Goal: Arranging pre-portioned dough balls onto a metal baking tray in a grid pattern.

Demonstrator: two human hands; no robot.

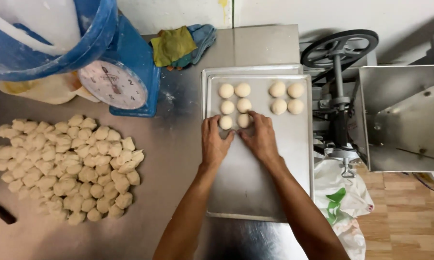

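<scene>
Head cam, looking straight down: I've got my left hand on a round dough ball and my right hand on the one beside it, fingers loosely curled over them, setting them in the third row on the metal tray. Can't quite tell if they're let go yet. Next move, I reckon, calls for grabbing more from the cut dough pile on the desk.
</scene>
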